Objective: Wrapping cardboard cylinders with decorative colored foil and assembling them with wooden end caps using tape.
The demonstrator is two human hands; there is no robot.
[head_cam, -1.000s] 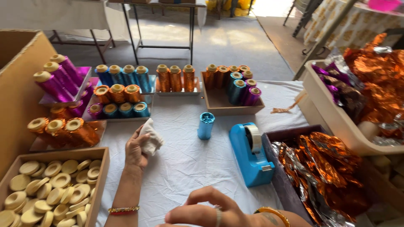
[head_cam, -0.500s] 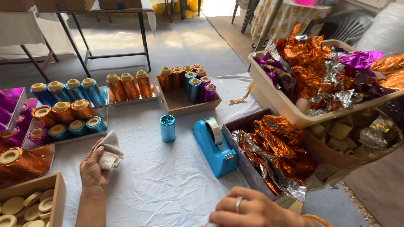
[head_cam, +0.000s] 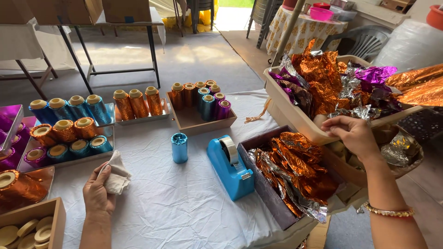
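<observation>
Landmark: blue tape dispenser (head_cam: 229, 167), standing on the white-clothed table (head_cam: 184, 212).

Right hand (head_cam: 351, 134), right of the dispenser and well apart from it: grips the near rim of the cream tray (head_cam: 295, 115) heaped with orange, purple and silver foil (head_cam: 323, 76). Fingers (head_cam: 333, 124) curled over the rim, pressed together, pinching the tray edge. The tray looks held up off the table, tilted, above the dark box of crumpled orange foil (head_cam: 295, 170), which sits just beside the dispenser on its right.

Left hand (head_cam: 99, 193), left of the dispenser, near: rests on the table, fingers closed loosely around a crumpled white cloth (head_cam: 116, 173), thumb over it.

Risks, as judged:
- One-handed grip on one rim only; the heaped tray could tip and shed foil over the dark box or off the table edge.
- Loose foil sheets stand above the tray wall; a jerk could let them slide out.
- Blue foil-wrapped spool (head_cam: 179, 147) stands upright just left of the dispenser; a sweep of the cloth could topple it.

Rows of foil-wrapped spools (head_cam: 138, 103) lie beyond the dispenser, apart from both hands.
</observation>
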